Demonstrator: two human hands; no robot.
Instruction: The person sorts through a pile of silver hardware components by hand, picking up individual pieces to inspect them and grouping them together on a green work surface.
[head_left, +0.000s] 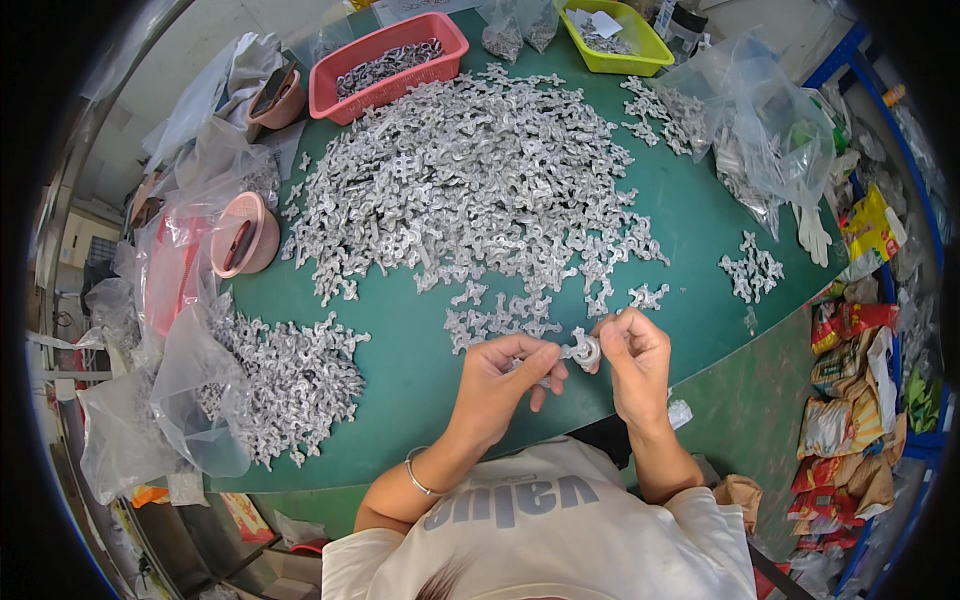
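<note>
Near the table's front edge, my left hand (500, 380) and my right hand (640, 362) meet around a small silver metal part (584, 348). It has short arms and a rounded end. My left thumb and fingers pinch its left side, while my right fingertips close on its right side. A second bit of metal shows partly under the left fingers; I cannot make out whether it is held. Just beyond my hands lies a loose group of similar metal parts (500, 318). A large heap of such parts (460, 190) spreads behind it.
A smaller heap (300, 385) lies left, beside clear plastic bags (195, 400) and a pink cup (262, 238). At the back stand a red basket (322, 95) and a yellow basin (628, 64). On the right are another cluster (752, 267), a bag (775, 110) and a white glove (812, 235).
</note>
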